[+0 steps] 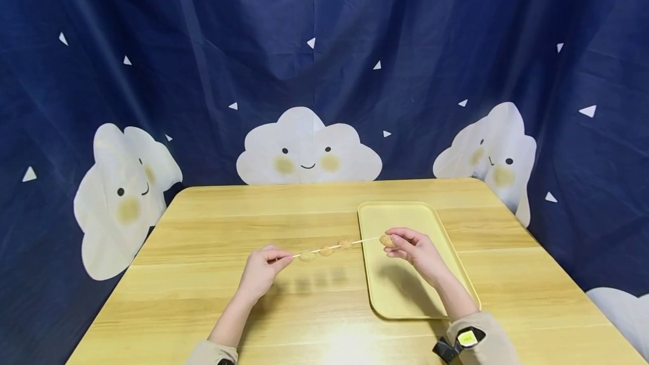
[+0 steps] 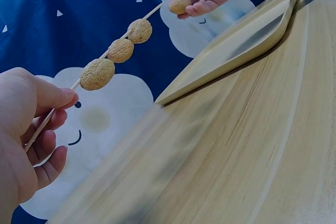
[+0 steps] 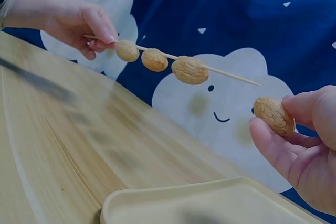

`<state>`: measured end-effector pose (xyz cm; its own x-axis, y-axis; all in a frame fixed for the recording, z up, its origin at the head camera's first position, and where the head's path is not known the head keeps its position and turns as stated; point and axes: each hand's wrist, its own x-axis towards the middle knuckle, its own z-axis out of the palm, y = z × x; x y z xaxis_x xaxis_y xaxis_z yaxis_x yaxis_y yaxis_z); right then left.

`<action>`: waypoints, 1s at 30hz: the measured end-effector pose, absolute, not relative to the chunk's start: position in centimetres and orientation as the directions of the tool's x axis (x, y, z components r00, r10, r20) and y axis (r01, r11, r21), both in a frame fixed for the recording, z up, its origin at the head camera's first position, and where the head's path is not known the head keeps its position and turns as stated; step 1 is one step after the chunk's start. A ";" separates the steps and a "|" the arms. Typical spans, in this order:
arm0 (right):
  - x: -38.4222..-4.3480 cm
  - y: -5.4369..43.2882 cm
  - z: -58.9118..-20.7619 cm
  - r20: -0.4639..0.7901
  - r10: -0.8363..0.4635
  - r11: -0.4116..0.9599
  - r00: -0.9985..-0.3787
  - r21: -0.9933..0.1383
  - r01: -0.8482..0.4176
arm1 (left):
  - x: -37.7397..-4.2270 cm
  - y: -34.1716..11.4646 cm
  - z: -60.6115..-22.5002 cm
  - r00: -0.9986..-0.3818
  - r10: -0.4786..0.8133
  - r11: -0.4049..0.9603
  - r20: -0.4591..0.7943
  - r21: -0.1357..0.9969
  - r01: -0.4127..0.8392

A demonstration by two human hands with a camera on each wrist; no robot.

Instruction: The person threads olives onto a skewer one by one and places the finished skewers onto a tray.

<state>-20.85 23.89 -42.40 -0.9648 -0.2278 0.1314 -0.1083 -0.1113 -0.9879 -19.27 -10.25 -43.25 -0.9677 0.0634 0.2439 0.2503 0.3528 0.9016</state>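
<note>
My left hand (image 1: 261, 275) pinches a thin wooden skewer (image 3: 231, 76) near its near end, between thumb and index finger. Three wrinkled golden-brown balls are threaded on it: one ball (image 2: 97, 74) closest to the left hand, a middle ball (image 2: 121, 50), and another (image 2: 139, 31) farther along. Beyond them the pointed end is bare. With thumb and fingertips, my right hand (image 1: 421, 255) holds a similar loose ball (image 3: 274, 116). In the right wrist view, the skewer's tip stops a little short of this ball. Both hands are raised above the table.
A pale yellow rectangular tray (image 1: 400, 214) lies on the wood-grain table (image 1: 218, 216), beneath the right hand. Around the table hangs a dark blue curtain (image 1: 284, 10) with white clouds and triangles. A black band with a small yellow screen (image 1: 467, 338) sits on the right wrist.
</note>
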 end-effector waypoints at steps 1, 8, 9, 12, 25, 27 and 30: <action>-20.9 23.9 -42.4 0.123 -0.226 -0.106 -0.966 -0.989 -0.101 | -19.3 -10.3 -43.2 -0.968 0.067 0.352 0.242 0.902 0.250; -21.1 23.8 -42.5 0.071 -0.176 -0.122 -0.982 -0.991 -0.050 | -19.2 -10.3 -43.3 -0.969 0.080 0.347 0.234 0.904 0.248; -21.1 23.8 -42.5 0.068 -0.172 -0.132 -0.983 -0.990 -0.045 | -19.2 -10.3 -43.3 -0.968 0.081 0.349 0.236 0.903 0.250; -21.0 23.8 -42.6 0.061 -0.164 -0.170 -0.985 -0.985 -0.032 | -19.2 -10.3 -43.3 -0.967 0.090 0.350 0.240 0.901 0.256; -20.8 23.4 -42.8 0.070 -0.184 -0.202 -0.981 -0.979 -0.032 | -18.9 -10.2 -43.1 -0.974 0.079 0.359 0.212 0.905 0.227; -20.8 23.3 -42.8 0.069 -0.180 -0.202 -0.981 -0.979 -0.032 | -18.9 -10.2 -43.1 -0.974 0.078 0.362 0.212 0.904 0.226; -20.9 23.3 -42.9 0.056 -0.172 -0.197 -0.984 -0.980 -0.021 | -18.9 -10.3 -43.2 -0.973 0.084 0.370 0.216 0.900 0.232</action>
